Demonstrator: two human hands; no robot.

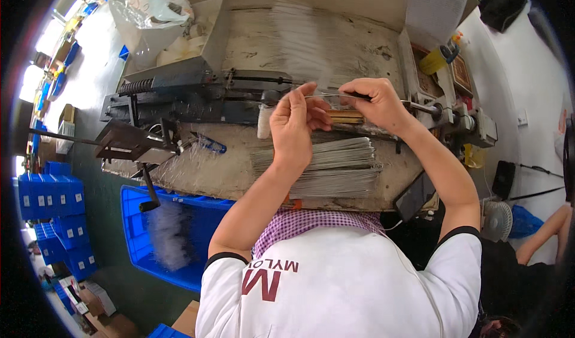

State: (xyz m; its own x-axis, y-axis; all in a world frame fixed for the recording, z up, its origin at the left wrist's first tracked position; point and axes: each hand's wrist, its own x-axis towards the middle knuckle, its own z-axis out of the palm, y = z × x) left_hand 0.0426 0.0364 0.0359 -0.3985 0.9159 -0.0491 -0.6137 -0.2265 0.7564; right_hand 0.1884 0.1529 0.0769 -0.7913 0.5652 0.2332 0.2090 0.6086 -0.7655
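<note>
Thin wire (328, 94) — probably light, springy, best pinched near its ends — runs between left hand (293, 122), fingers pinching it, and right hand (380, 103), gripping a dark piece (357, 96)

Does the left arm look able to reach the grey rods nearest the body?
Probably yes: the left grip is close by, and the grey rods lie largely open to view.

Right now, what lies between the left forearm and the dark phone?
In the head view: thin grey rods, then a bare strip of worktop before the phone.
</note>
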